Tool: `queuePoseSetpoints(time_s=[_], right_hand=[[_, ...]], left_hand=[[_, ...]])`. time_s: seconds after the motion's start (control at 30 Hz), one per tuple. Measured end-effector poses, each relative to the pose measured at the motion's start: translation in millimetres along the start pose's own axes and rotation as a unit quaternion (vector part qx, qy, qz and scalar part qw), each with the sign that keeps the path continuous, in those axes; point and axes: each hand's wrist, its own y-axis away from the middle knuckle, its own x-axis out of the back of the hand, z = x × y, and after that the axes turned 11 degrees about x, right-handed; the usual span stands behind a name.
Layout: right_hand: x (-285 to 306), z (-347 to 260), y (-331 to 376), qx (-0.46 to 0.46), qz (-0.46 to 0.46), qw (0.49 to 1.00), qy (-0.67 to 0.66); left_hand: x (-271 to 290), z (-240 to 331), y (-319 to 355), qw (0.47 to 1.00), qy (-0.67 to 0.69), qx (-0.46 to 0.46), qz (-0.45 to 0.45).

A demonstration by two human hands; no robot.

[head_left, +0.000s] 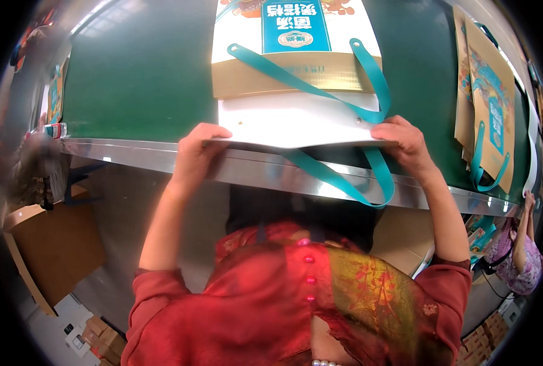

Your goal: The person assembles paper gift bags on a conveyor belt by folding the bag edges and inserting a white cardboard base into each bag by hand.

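Observation:
A paper gift bag (296,76) lies on the green work table in front of me, its printed white, gold and teal side up. Toward me its mouth gapes a little, showing the white lining (296,119). One teal ribbon handle (283,76) loops across the gold band; the other ribbon handle (338,180) hangs past the table edge. My left hand (201,152) is closed on the left corner of the near rim. At the right corner my right hand (405,143) pinches the same rim. Both thumbs rest on the white inside; the fingers underneath are partly hidden.
The table (137,79) has a shiny metal edge (143,155). Flat gold bags (491,110) with teal handles lie at the right. Another person (518,253) is at the far right. An opened cardboard box (58,250) stands below on the left.

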Motion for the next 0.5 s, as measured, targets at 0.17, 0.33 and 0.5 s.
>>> queuePoseSetpoints(time_s=[0.17, 0.33, 0.5], right_hand=[[-1, 3, -17, -0.255, 0.051, 0.96, -0.104], [-1, 5, -35, -0.331, 0.064, 0.94, -0.056], [-9, 6, -37, -0.325, 0.09, 0.941, 0.002]], left_hand=[[-8, 5, -24, 0.983, 0.152, 0.103, 0.019], [-15, 3, -35, 0.985, -0.024, 0.13, 0.11], [-24, 34, -24, 0.918, -0.293, -0.089, 0.252]])
